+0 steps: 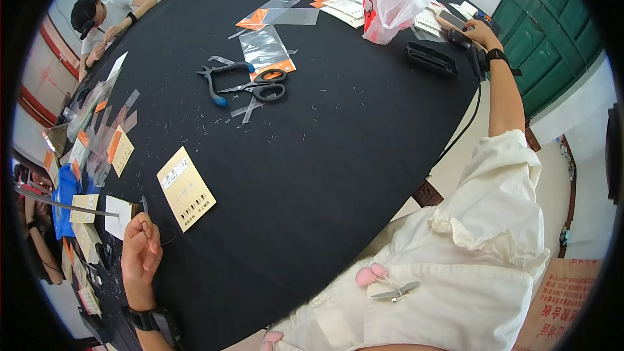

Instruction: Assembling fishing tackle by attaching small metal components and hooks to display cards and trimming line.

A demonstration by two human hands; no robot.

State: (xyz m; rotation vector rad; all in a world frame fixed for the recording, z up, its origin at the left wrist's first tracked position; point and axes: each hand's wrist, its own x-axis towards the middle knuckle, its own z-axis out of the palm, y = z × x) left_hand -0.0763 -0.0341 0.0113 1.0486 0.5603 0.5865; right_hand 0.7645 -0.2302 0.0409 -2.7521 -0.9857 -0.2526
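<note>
My left hand point(142, 255) is raised at the table's near left, its fingertips pinched together. A thin greyish piece sticks up from the pinch, too small to name, and a fine thread loop hangs beside it. Right of this hand lies a cream card point(186, 188) with a row of small dark marks. My right hand point(482, 34) reaches to the far right edge, its fingers closed around the near end of a phone point(451, 21). Part of that grip is hidden. A black open-topped case point(431, 58) sits just left of my right wrist.
Blue-handled pliers point(218, 81) and black scissors point(263, 86) lie mid-table among clear scraps. A white plastic bag point(393, 3) stands at the far right. Cards, clear sleeves and a blue tray point(64, 201) crowd the left edge. Other people point(107, 19) sit around the table.
</note>
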